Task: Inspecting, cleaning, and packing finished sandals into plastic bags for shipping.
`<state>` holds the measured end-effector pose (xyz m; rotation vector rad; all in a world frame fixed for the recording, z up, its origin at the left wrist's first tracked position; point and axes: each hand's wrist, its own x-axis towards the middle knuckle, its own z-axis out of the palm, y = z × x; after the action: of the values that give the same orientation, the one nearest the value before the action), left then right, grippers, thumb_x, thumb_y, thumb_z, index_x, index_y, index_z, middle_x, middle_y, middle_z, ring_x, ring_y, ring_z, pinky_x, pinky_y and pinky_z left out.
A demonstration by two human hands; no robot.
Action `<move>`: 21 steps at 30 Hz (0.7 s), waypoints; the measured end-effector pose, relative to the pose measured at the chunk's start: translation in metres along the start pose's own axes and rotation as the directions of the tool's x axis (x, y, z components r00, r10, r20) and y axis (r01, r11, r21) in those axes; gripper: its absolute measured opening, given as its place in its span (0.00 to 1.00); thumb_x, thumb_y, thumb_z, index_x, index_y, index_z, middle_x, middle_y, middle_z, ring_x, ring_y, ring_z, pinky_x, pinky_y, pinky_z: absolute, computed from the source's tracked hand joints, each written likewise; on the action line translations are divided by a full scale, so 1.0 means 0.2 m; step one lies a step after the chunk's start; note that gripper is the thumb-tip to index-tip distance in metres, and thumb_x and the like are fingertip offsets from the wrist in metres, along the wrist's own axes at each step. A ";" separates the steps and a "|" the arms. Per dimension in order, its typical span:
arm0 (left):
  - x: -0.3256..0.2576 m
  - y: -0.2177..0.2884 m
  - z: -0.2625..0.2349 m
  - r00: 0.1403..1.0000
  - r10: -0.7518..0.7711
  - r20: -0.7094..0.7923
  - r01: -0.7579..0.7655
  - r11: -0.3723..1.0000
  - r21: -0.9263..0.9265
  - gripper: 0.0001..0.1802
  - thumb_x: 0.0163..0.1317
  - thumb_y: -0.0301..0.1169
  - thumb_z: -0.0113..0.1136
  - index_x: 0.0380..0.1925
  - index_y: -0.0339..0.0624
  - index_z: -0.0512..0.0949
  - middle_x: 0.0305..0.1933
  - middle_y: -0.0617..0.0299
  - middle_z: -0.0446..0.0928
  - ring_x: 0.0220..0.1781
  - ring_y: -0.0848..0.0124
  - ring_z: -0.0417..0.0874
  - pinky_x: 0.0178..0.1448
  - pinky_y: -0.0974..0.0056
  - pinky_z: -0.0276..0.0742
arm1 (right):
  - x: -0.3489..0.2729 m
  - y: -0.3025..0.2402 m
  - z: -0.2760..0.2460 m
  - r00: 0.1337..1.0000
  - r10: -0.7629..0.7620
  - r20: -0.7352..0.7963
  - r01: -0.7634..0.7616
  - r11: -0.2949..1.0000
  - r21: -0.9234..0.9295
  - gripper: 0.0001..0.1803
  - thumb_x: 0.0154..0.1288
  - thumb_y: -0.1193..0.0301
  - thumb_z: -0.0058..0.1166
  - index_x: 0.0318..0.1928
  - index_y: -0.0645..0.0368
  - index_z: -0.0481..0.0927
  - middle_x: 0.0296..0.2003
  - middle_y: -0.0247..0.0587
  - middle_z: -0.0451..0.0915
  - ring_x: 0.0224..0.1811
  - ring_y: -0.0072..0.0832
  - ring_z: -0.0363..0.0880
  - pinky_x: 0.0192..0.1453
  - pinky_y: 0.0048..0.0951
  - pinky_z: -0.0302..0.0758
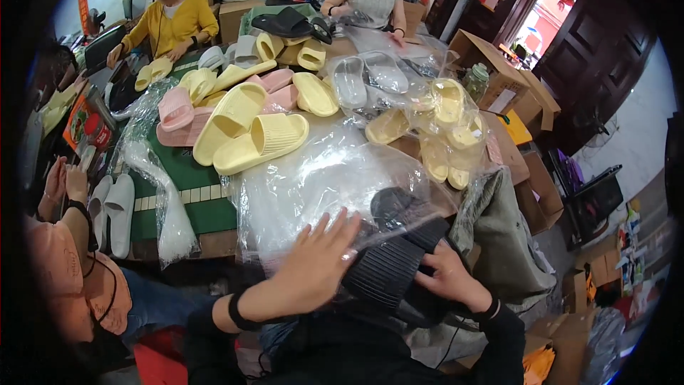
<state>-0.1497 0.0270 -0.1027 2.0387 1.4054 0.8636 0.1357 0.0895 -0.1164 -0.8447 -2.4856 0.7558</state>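
Cluttered green-topped table [214, 218]: right hand [452, 278] grips black slippers [385, 272]; left hand [318, 262], fingers spread, over clear bags [299, 184]. Thin bags may snag on slipper ribbing, tearing

And here at five o'clock sits a black slipper with a broad, ribbed strap [383, 272], tilted, smooth black showing past the strap between one and two o'clock. Up at twelve from that strap, a dark rounded shape [394, 207] peeks through clear, glossy plastic film [320, 171], and that film, creased and gleaming, spreads out flat toward ten and eleven!
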 end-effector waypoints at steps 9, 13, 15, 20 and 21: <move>0.04 0.04 0.20 0.984 0.176 0.033 -0.173 0.885 0.432 0.31 0.65 0.38 0.49 0.68 0.49 0.58 0.71 0.46 0.54 0.69 0.38 0.55 0.63 0.27 0.47 | 0.08 -0.03 0.15 0.955 -0.291 0.052 0.269 0.780 -0.565 0.13 0.37 0.64 0.66 0.25 0.54 0.78 0.25 0.42 0.75 0.33 0.40 0.76 0.36 0.38 0.73; 0.00 0.02 0.27 0.979 0.197 0.061 -0.204 0.884 0.421 0.30 0.64 0.40 0.51 0.67 0.58 0.61 0.72 0.50 0.53 0.71 0.36 0.51 0.61 0.22 0.44 | 0.14 0.07 0.18 0.995 -0.101 0.024 0.100 0.857 -0.506 0.16 0.45 0.65 0.63 0.37 0.55 0.79 0.29 0.46 0.77 0.31 0.45 0.78 0.39 0.41 0.76; -0.02 0.03 0.29 0.983 0.177 0.055 -0.184 0.887 0.423 0.30 0.64 0.40 0.51 0.67 0.59 0.60 0.72 0.50 0.53 0.70 0.35 0.51 0.60 0.21 0.44 | 0.19 0.16 0.24 0.986 -0.151 -0.072 0.091 0.846 -0.525 0.16 0.47 0.64 0.63 0.37 0.56 0.78 0.28 0.48 0.77 0.32 0.47 0.78 0.34 0.44 0.76; 0.00 0.02 0.36 0.962 0.258 0.089 -0.272 0.877 0.396 0.32 0.63 0.41 0.53 0.67 0.61 0.59 0.72 0.48 0.52 0.70 0.33 0.50 0.58 0.20 0.45 | 0.44 0.17 0.38 0.923 -0.301 -0.240 0.157 0.864 -0.479 0.15 0.52 0.64 0.59 0.37 0.60 0.75 0.24 0.49 0.73 0.28 0.49 0.73 0.32 0.44 0.72; 0.01 0.02 0.36 0.966 0.250 0.065 -0.255 0.884 0.391 0.30 0.62 0.40 0.53 0.66 0.60 0.62 0.72 0.48 0.52 0.70 0.33 0.50 0.59 0.19 0.43 | 0.49 0.19 0.41 0.905 -0.341 -0.254 0.212 0.880 -0.426 0.15 0.54 0.63 0.58 0.36 0.61 0.76 0.24 0.50 0.73 0.31 0.49 0.73 0.33 0.46 0.71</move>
<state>-0.0937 0.0228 -0.1464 2.5769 1.4167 0.7050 0.0380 0.1497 -0.1829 -0.6442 -2.4078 0.0092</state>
